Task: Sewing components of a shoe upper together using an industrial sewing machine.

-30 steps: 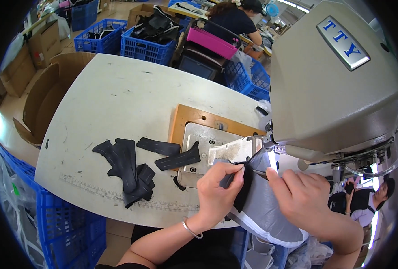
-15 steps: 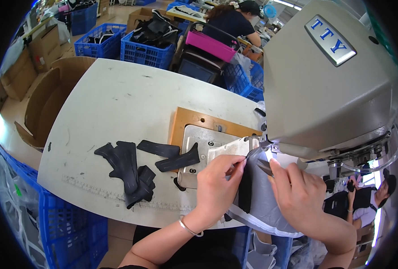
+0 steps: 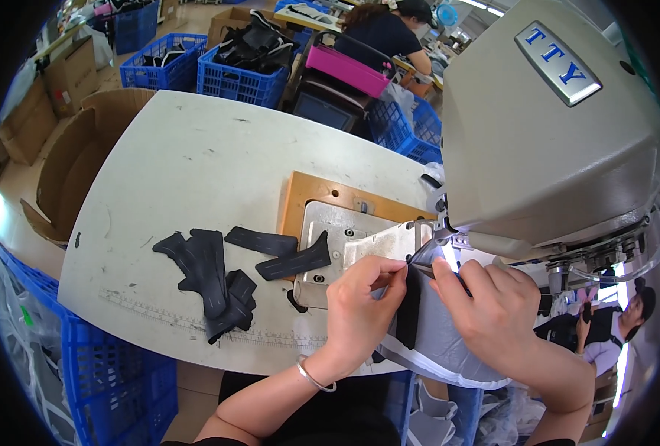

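Note:
At the sewing machine (image 3: 545, 156), a grey fabric piece (image 3: 435, 338) with a white edge drapes over the front of the work area, a black strip (image 3: 408, 320) along its left side. My left hand (image 3: 365, 301) pinches the top of that strip between thumb and forefinger, just below the presser-foot area. My right hand (image 3: 493, 312) lies over the grey fabric, its fingers closed around a dark pointed tool (image 3: 423, 270). The tool's tip is close to my left fingertips; most of its body is hidden by my fingers, so its exact kind is unclear.
Several loose black fabric pieces (image 3: 209, 271) lie on the white table (image 3: 159, 171), left of the machine's metal plate (image 3: 322, 232) and wooden board (image 3: 300, 195). Blue crates (image 3: 244, 82), a cardboard box (image 3: 62, 163) and a pink tray (image 3: 348, 70) stand around. Two other people are nearby.
My right hand has moved slightly left and its tool's tip now points toward my left fingertips. My left hand keeps its pinch. The whole view has shifted a little.

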Demonstrator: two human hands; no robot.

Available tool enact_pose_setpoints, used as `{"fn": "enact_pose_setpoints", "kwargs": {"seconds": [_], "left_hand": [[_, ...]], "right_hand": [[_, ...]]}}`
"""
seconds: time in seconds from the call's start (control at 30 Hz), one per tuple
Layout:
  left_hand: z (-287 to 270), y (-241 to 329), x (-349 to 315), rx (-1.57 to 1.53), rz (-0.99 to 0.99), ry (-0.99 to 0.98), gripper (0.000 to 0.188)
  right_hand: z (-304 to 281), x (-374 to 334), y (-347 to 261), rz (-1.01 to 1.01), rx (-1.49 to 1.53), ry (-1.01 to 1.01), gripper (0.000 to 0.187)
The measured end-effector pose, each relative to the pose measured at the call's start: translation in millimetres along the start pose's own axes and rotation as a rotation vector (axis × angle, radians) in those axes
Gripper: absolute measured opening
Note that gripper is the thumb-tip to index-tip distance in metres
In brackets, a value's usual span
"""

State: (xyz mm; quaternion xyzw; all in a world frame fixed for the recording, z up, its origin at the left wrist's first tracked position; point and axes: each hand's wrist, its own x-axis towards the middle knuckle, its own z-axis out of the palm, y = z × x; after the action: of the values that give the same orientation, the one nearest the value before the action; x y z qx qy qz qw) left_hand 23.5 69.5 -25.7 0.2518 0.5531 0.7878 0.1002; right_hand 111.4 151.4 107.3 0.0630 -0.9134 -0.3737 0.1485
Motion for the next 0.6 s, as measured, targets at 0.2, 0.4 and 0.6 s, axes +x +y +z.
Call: {"fn": "enact_pose_setpoints", "kwargs": {"seconds": [0.2,0.4,0.6], "left_hand": [[3,-4,-2,0.005,0.040,0.013,0.013],[4,-8,-3,0.051,0.131,0.033,0.016],[7,-11,-4,0.102,0.209,0.065,0.018]], "right_hand": [[1,1,-1,-0.014,-0.005,-0.008,0.013],[0,3,-2,-0.023,-0.018,-0.010,0.010],[2,4,-2,-0.028,-0.030,-0.003,0.004]]}}
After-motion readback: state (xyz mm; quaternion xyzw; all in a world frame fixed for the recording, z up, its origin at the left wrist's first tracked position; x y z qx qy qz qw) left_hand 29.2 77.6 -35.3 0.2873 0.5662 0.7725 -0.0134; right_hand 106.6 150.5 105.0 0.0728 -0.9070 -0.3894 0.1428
